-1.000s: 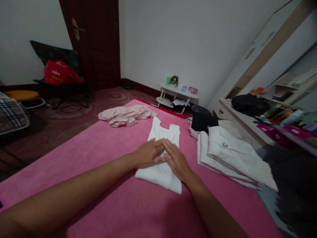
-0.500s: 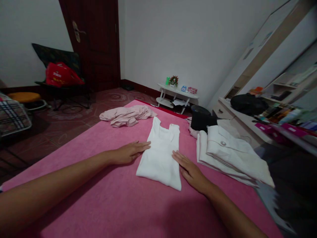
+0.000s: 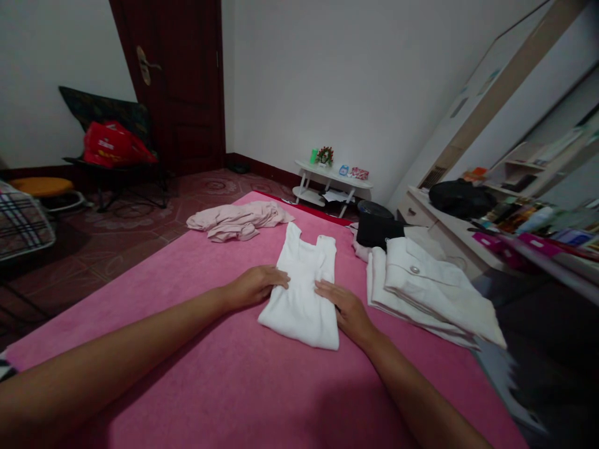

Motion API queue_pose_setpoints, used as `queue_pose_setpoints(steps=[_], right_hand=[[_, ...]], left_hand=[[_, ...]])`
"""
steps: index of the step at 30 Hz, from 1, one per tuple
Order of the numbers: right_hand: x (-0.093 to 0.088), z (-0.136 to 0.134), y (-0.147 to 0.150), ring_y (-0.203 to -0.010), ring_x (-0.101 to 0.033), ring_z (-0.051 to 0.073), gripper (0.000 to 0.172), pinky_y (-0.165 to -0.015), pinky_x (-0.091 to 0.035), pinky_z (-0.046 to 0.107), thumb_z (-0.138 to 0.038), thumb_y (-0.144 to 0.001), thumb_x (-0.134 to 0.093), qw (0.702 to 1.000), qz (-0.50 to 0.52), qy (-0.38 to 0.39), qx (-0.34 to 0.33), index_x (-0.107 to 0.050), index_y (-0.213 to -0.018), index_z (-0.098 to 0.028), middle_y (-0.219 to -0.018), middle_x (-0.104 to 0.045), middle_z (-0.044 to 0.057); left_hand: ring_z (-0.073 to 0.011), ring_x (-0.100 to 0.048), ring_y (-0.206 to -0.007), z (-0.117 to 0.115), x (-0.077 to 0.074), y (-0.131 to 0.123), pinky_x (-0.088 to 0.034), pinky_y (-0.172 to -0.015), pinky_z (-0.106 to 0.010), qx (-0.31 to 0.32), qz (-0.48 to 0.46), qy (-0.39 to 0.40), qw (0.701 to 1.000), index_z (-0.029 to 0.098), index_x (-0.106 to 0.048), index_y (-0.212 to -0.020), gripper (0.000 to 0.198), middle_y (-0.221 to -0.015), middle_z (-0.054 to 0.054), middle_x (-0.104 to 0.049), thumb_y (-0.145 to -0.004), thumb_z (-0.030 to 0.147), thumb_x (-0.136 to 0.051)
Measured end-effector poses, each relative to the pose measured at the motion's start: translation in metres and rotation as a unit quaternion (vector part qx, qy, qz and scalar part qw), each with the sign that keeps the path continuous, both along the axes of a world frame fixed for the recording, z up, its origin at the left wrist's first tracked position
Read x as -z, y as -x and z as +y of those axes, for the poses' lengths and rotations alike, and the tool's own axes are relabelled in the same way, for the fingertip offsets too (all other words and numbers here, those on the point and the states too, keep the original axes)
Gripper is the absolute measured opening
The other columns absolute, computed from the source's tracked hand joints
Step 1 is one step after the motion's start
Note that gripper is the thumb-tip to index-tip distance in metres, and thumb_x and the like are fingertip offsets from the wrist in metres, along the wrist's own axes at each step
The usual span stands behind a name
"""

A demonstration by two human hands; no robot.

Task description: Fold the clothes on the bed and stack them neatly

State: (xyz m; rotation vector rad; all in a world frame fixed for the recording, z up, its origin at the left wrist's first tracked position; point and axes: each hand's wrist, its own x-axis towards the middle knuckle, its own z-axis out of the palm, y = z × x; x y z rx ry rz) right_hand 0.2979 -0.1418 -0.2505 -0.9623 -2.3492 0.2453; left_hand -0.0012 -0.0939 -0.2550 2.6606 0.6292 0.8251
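Both hands (image 3: 256, 286) (image 3: 350, 310) grip a white top (image 3: 303, 312) in curled fingers (image 3: 326, 289), pink cloth (image 3: 210, 374) beneath, pale wall (image 3: 318, 75) beyond.

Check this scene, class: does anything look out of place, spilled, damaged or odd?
Nothing is visibly spilled or damaged. The crumpled pale-pink fabric heap stands out, toward the far end of the bright-pink cloth cover, because the white sleeveless top and off-white folded garments lie more neatly.

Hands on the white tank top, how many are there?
2: the left hand is at the left edge of the white tank top, and the right hand is at its right edge.
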Motion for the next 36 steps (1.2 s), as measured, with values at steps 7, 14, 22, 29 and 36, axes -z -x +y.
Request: queue_pose_setpoints(steps=[7,14,22,29,36], right_hand=[[-0.029,-0.077,0.018,-0.092,-0.068,0.018,0.024,-0.089,-0.050,0.035,-0.024,-0.088,-0.053,0.987,0.092,0.121,-0.043,-0.067,-0.108,-0.028,-0.101,-0.073,0.003],[-0.047,-0.072,0.034,-0.071,-0.065,0.020,0.020,-0.061,-0.051,0.028,-0.038,-0.079,-0.060,0.918,0.269,0.268,0.115,-0.066,-0.084,-0.020,-0.078,-0.070,0.004],[0.006,0.005,0.025,-0.057,-0.060,0.022,0.047,-0.058,-0.046,0.032,-0.032,-0.079,-0.055,0.928,0.102,0.134,0.331,-0.048,-0.121,-0.013,-0.056,-0.058,-0.002],[-0.041,-0.005,0.041,-0.106,-0.057,0.032,0.043,-0.088,-0.046,0.047,-0.023,-0.082,-0.051,0.943,-0.037,0.000,0.330,-0.053,-0.124,-0.018,-0.114,-0.060,0.015],[-0.010,0.024,0.071,-0.140,-0.027,0.025,0.053,-0.113,-0.022,0.051,-0.044,-0.097,-0.028,0.973,-0.069,0.074,0.208,-0.034,-0.145,-0.022,-0.149,-0.037,0.009]], left_hand=[[-0.0173,-0.064,-0.097,-0.082,-0.056,0.010,-0.045,-0.092,-0.029,0.100,0.012,0.131,0.986,0.023,-0.062,-0.108,0.027,-0.102,-0.006,-0.069,-0.091,0.015,-0.043],[-0.0168,-0.063,-0.073,-0.082,-0.053,-0.005,-0.047,-0.063,-0.024,-0.041,-0.172,0.356,0.918,0.015,-0.061,-0.092,0.023,-0.082,-0.005,-0.068,-0.089,0.035,-0.050],[-0.0164,-0.056,-0.059,-0.012,-0.006,-0.020,-0.040,-0.056,-0.026,-0.330,-0.040,0.202,0.921,0.018,-0.045,-0.120,0.047,-0.063,0.004,-0.056,-0.077,0.026,-0.062],[-0.0248,-0.054,-0.112,-0.027,-0.039,-0.032,-0.044,-0.094,-0.037,-0.267,-0.006,0.027,0.963,0.019,-0.056,-0.119,0.035,-0.123,-0.012,-0.055,-0.085,0.027,-0.054],[-0.0293,-0.024,-0.141,-0.004,-0.012,-0.065,-0.017,-0.112,-0.056,-0.169,0.149,0.047,0.973,0.019,-0.035,-0.143,0.051,-0.151,-0.012,-0.032,-0.097,0.039,-0.030]])
